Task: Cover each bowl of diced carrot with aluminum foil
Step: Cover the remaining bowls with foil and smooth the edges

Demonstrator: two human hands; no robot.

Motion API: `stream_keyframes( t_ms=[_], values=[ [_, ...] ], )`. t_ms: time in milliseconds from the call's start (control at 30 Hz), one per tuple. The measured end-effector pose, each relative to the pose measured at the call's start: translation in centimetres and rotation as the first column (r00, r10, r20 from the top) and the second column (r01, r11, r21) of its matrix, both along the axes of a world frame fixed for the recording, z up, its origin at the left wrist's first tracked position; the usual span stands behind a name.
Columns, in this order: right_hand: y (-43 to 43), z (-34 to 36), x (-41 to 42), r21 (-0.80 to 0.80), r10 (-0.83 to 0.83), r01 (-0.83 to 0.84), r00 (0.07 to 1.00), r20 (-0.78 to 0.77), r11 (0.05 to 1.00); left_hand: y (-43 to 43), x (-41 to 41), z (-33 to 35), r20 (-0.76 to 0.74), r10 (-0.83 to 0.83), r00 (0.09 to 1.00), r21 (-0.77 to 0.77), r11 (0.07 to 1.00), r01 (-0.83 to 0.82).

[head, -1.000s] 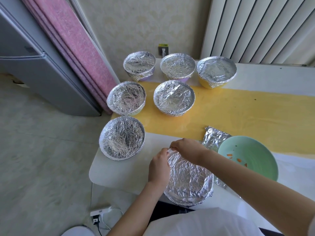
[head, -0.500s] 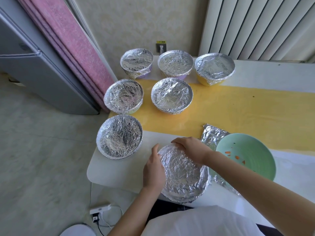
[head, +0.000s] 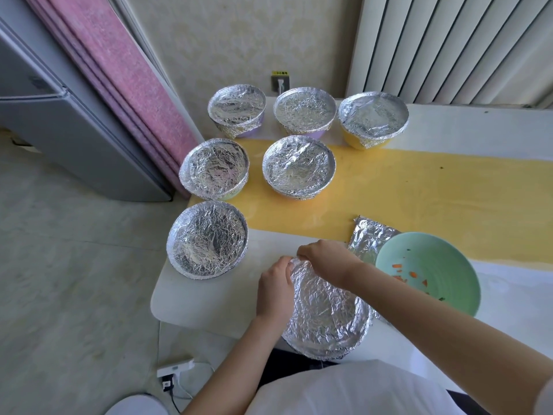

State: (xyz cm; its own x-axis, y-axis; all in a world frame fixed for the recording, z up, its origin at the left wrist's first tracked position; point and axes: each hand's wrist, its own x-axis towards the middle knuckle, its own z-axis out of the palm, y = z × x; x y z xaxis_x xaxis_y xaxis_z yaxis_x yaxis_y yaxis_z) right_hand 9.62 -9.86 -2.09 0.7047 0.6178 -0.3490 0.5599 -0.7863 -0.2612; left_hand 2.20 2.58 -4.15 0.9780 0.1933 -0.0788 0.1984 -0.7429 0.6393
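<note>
Presently, the near bowl [head: 353, 345] sits at the 6 o'clock edge of the table [head: 209, 304], directly before the person. Its mouth is fully closed by a crinkled foil cover [head: 326, 307].

The left hand [head: 275, 290] lies against the rim at 9 o'clock, with its fingers curled onto the foil edge near 11 o'clock. The right hand [head: 327, 262] reaches across the rim at 12 o'clock, its fingers bent down and pinching that same edge. The fingertips of the two hands nearly meet.

Six foil-covered bowls [head: 298, 166] stand between 10 and 12 o'clock of the near bowl. One is on the white surface, two are on the yellow runner [head: 419, 199], and three form the far row.

A green bowl [head: 449, 265] stands uncovered at 2 o'clock, just beside the near bowl, and holds a few carrot pieces [head: 413, 274]. A loose foil sheet [head: 369, 238] lies flat at 1 o'clock, partly under the green bowl's far-left rim.
</note>
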Motion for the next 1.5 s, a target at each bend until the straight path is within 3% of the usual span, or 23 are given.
stream_keyframes(
  t_ms=[267,467,667,800,1167,1367,1500],
  values=[
    [1.0,0.5,-0.8,-0.145,0.092,-0.076,0.990,0.107,0.986,0.0,0.1,0.1,-0.003,-0.001,1.000,0.020,1.000,0.001],
    [1.2,-0.4,-0.3,-0.072,0.043,-0.038,0.997,0.069,0.997,0.0,0.0,-0.1,0.000,-0.007,1.000,0.029,1.000,0.007],
    [-0.7,-0.9,0.1,0.187,-0.105,0.126,0.987,-0.120,0.974,0.2,-0.4,-0.1,0.020,-0.019,1.000,0.055,0.998,0.018],
    [-2.4,-1.5,0.0,0.233,-0.157,0.178,0.982,-0.107,0.956,0.5,-1.1,-0.3,0.010,0.039,0.999,0.009,0.999,-0.039],
    [-1.9,-1.8,0.0,0.177,-0.169,0.182,0.982,-0.084,0.967,0.4,-0.1,0.0,0.048,-0.017,0.999,-0.063,0.998,0.020],
    [-1.0,-0.7,0.2,-0.022,-0.097,0.098,0.995,0.036,0.995,0.0,0.2,0.0,0.034,0.031,0.999,-0.049,0.998,-0.029],
    [-0.1,-0.9,-0.2,-0.006,-0.074,0.074,0.996,0.058,0.997,-0.1,0.1,0.1,0.063,-0.014,0.998,-0.026,1.000,0.016]
  ],
)
